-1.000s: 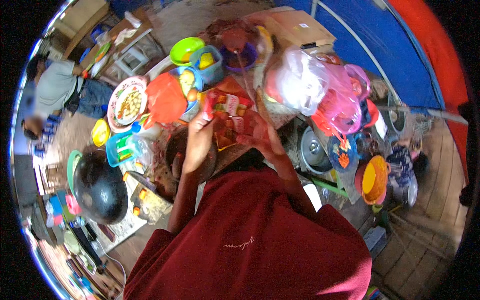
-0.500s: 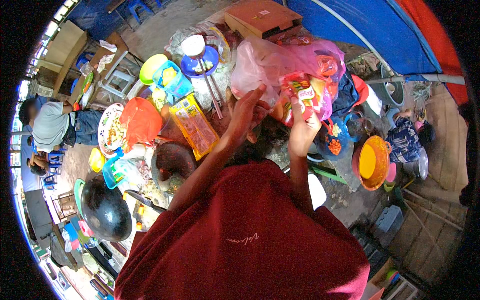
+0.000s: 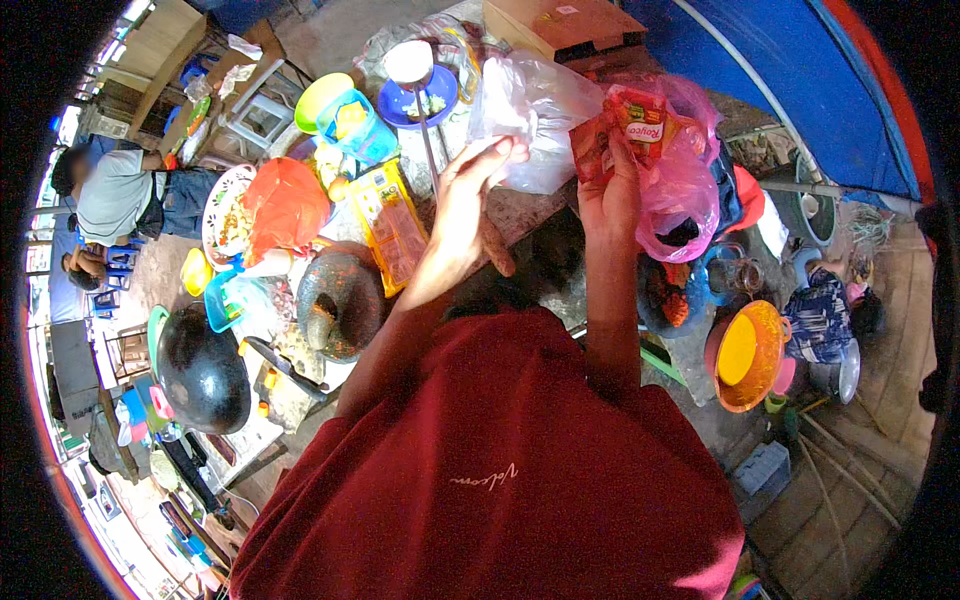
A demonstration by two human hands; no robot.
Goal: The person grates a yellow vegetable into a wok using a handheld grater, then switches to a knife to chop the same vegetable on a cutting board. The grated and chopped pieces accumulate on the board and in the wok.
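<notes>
My right hand (image 3: 610, 200) is closed on red seasoning sachets (image 3: 640, 125), pinched near their lower edge and raised over the table. Behind them lies a pink plastic bag (image 3: 680, 205) with packets in it. My left hand (image 3: 468, 185) is held up, palm turned inward and fingers stretched out, with nothing visible in it. Just beyond its fingertips stands a clear plastic bag (image 3: 540, 110). Below that hand is a brown stick-like piece (image 3: 494, 250). A yellow packet with a clear window (image 3: 390, 225) lies left of my left forearm.
A stone mortar (image 3: 340, 300), black wok (image 3: 203, 370) and knife (image 3: 285, 365) are at left. Blue bowl (image 3: 440, 100), blue basket (image 3: 362, 130) and red plastic bag (image 3: 285, 205) lie farther off. At right stands an orange basin (image 3: 770, 345). Another person (image 3: 120, 190) stands far left.
The sachets have come up out of the pink bag area in my right hand, turned more upright. My left hand has drawn back slightly from the clear bag.
</notes>
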